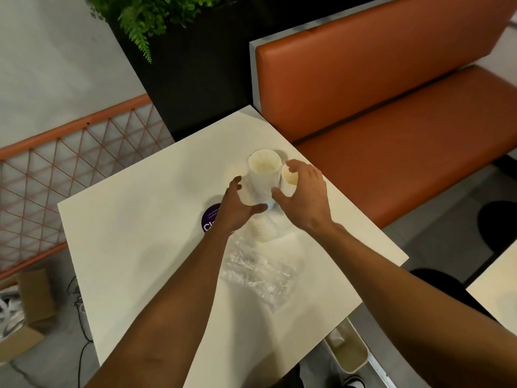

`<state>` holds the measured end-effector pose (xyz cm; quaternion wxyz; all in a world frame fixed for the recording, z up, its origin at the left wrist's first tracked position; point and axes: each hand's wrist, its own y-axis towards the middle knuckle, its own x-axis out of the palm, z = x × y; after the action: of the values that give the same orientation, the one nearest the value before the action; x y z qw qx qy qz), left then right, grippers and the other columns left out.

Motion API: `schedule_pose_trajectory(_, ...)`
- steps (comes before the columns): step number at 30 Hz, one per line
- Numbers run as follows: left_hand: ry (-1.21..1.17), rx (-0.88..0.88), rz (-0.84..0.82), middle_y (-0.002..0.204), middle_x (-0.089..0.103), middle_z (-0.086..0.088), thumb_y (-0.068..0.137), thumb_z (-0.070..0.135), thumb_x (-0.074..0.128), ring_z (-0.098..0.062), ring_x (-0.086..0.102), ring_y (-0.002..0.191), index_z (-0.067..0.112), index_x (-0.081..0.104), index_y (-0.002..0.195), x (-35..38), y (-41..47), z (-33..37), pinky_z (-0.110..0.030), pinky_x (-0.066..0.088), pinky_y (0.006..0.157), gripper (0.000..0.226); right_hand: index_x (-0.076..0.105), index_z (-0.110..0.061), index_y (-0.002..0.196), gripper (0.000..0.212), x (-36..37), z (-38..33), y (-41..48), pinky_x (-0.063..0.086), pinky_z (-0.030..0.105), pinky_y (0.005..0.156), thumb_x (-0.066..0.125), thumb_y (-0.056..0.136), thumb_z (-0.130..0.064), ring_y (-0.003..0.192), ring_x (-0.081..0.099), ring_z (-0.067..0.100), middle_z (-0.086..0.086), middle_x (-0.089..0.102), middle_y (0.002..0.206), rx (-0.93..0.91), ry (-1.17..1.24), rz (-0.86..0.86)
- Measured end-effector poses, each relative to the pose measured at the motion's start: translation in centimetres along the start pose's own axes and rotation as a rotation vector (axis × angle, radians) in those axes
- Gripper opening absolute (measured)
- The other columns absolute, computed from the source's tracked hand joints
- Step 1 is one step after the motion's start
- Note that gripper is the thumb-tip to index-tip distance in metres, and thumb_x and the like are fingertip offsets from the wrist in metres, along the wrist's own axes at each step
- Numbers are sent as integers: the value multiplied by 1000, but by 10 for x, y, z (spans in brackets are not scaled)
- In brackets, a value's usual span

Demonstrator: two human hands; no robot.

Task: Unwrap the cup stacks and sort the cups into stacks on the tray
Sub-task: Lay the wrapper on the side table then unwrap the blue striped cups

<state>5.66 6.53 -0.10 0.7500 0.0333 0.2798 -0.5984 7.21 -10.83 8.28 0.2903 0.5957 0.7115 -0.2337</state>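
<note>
A tall stack of white paper cups [264, 175] stands upright near the far right part of the white table [140, 236]. My left hand [237, 208] and my right hand [303, 191] sit on either side of its lower half, fingers curved around it. A smaller white cup [289, 176] stands just right of the stack, partly behind my right fingers. Another short stack of cups [263, 231] lies on the table below my hands, beside crumpled clear plastic wrap [257, 273]. No tray can be made out.
A purple round sticker [209, 221] is on the table under my left wrist. An orange bench [391, 113] runs along the table's right side, a dark planter [190, 65] stands behind. A small bin [348, 351] sits on the floor at the near right.
</note>
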Motion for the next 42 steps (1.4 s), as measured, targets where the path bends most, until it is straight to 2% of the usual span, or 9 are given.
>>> schedule_pose_trajectory(4, -38, 33, -24, 136, 58, -8, 49, 42, 99, -30, 57, 126, 14, 48, 139, 5, 14, 11, -48, 51, 105, 107, 39, -21, 152, 79, -2, -8, 29, 20, 43, 123, 79, 87, -42, 148, 31, 26, 0, 45, 157, -60, -110, -129)
schedule_pose_trajectory(7, -43, 70, -22, 124, 62, -3, 69, 19, 93, -29, 58, 117, 14, 54, 127, 10, 19, 21, -35, 57, 90, 70, 33, -22, 156, 81, 3, -5, 42, 14, 48, 126, 75, 91, -43, 153, 27, 30, 2, 41, 160, -36, -182, -243)
schedule_pose_trajectory(9, -17, 27, -6, 126, 64, -2, 76, 16, 90, -20, 58, 112, 10, 52, 133, 11, 24, 23, -24, 51, 89, 69, 35, -22, 155, 77, 7, -1, 49, 16, 49, 126, 74, 91, -41, 148, 36, 30, 3, 47, 156, -39, -179, -252)
schedule_pose_trajectory(13, 54, 6, 17, 129, 68, 1, 62, 48, 94, -25, 65, 114, 21, 53, 136, 6, 29, 21, -45, 54, 101, 89, 43, -25, 150, 67, 8, 3, 56, 20, 49, 122, 74, 92, -37, 134, 53, 27, 0, 59, 145, -44, -139, -202)
schedule_pose_trajectory(17, 55, 40, 44, 128, 69, 4, 65, 46, 94, -22, 64, 114, 24, 54, 137, 0, 25, 24, -41, 53, 101, 85, 49, -24, 146, 60, 3, -2, 55, 23, 47, 121, 75, 92, -33, 129, 57, 25, 0, 63, 140, -45, -69, -182)
schedule_pose_trajectory(21, 46, 62, 70, 126, 69, 5, 67, 50, 92, -20, 64, 115, 24, 54, 136, -7, 21, 27, -38, 54, 99, 83, 52, -21, 144, 62, -7, -13, 52, 46, 45, 111, 80, 89, -31, 125, 59, 22, 1, 63, 140, -67, 71, -177)
schedule_pose_trajectory(25, 87, 103, 130, 127, 68, 5, 68, 61, 86, -19, 65, 113, 25, 52, 137, -15, 12, 32, -37, 56, 98, 86, 48, -23, 147, 67, -16, -26, 49, 46, 39, 109, 80, 89, -33, 128, 55, 19, -1, 58, 146, -80, 134, -178)
schedule_pose_trajectory(36, 40, 195, 244, 131, 66, 5, 79, 46, 84, -11, 60, 109, 24, 51, 140, -33, -26, 62, -37, 52, 102, 73, 50, -27, 146, 73, -29, -46, 40, 52, 40, 103, 84, 83, -39, 119, 52, 10, -4, 56, 145, -111, 314, -184)
schedule_pose_trajectory(42, -31, 293, 244, 124, 62, 13, 79, 43, 85, -10, 59, 109, 26, 50, 138, -34, -57, 84, -27, 51, 99, 71, 42, -33, 144, 79, -43, -52, 30, 53, 22, 91, 87, 79, -41, 116, 55, 10, -15, 53, 133, -121, 472, -248)
